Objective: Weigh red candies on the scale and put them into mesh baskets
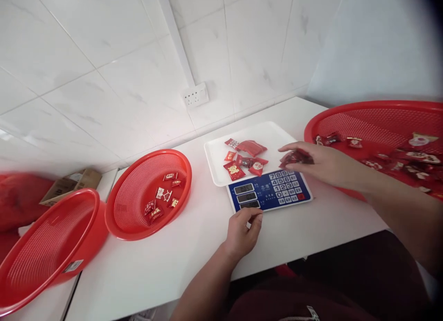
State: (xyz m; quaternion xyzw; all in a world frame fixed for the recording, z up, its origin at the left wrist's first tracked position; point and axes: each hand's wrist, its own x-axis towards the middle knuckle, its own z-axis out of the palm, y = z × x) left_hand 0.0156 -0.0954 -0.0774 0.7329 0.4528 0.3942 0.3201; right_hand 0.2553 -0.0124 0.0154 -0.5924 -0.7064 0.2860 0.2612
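My right hand (320, 166) is closed on a dark red wrapped candy (296, 158), held over the right side of the white weighing tray (216, 169). Several red wrapped candies (235, 171) and a larger red packet (252, 147) lie on that tray. Beneath it sits a blue digital scale (268, 192) with lit readouts and a keypad. My left hand (242, 232) rests by the front left edge of the scale, fingers curled together, with nothing seen in them.
To the right, a large red basket (374, 106) holds many wrapped candies. A smaller red basket (117, 215) with several candies stands left of the scale. Another red basket (93, 240) is at the far left, near a cardboard box (88, 180). A socket (196, 96) is on the tiled wall.
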